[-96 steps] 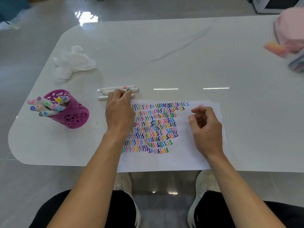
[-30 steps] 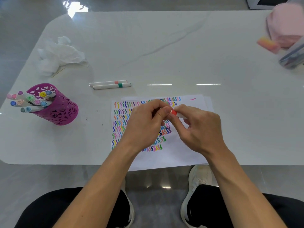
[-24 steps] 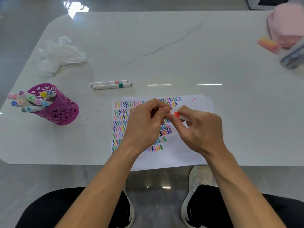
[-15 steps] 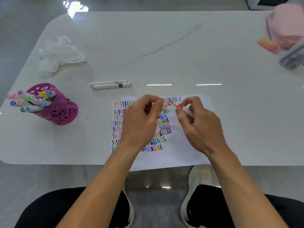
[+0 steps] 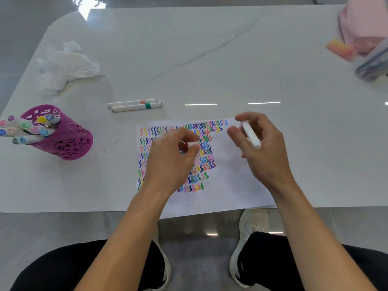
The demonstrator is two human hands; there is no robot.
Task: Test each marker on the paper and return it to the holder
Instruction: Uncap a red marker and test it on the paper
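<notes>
— White plastic is being gripped by the right hand (image 5: 262, 148)?
— Yes, the marker (image 5: 251, 135) is being pinched there, over the far right corner of the paper (image 5: 231, 185).
— And the left hand (image 5: 170, 162)?
— A short red-ended piece (image 5: 191, 144) is being clamped in its curled fingers, over the squiggles.
— The holder (image 5: 63, 137)?
— Standing well to the left. Two pens (image 5: 134, 105) are lying just beyond the paper.
</notes>
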